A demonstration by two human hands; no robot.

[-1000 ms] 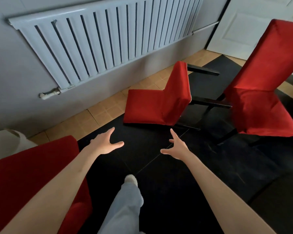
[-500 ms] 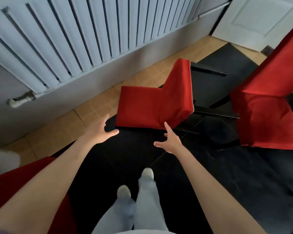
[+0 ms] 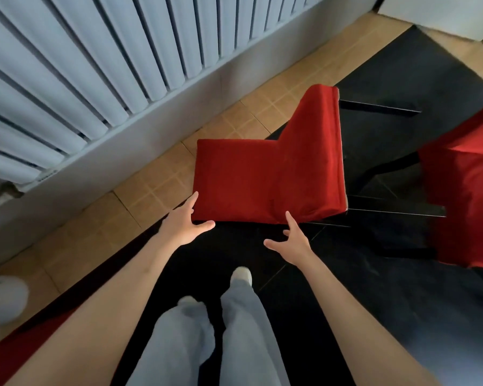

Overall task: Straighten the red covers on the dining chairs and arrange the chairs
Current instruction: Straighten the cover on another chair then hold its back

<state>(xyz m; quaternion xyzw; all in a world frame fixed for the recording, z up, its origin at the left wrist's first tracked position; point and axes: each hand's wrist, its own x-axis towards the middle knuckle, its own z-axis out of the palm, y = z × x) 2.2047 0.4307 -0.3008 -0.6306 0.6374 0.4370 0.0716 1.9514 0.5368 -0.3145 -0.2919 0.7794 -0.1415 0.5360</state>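
Below the white radiator (image 3: 101, 59), a red-covered chair (image 3: 265, 176) lies tipped on its side, half on tan tiles, half on the black floor mat (image 3: 346, 302).
Its black legs (image 3: 379, 107) point right toward a second red chair (image 3: 469, 190). Left hand (image 3: 186, 221) spreads wide, fingertips at the cover's near left corner; right hand (image 3: 293, 240) spreads too, forefinger touching the cover's lower edge; neither grips anything.

A pale blue ribbed radiator (image 3: 101, 59) is hanging on a grey wall (image 3: 76, 188). Tan tiled floor (image 3: 156, 190) is running along its base, meeting a black mat (image 3: 360, 288). A white door (image 3: 441, 15) is showing top right.
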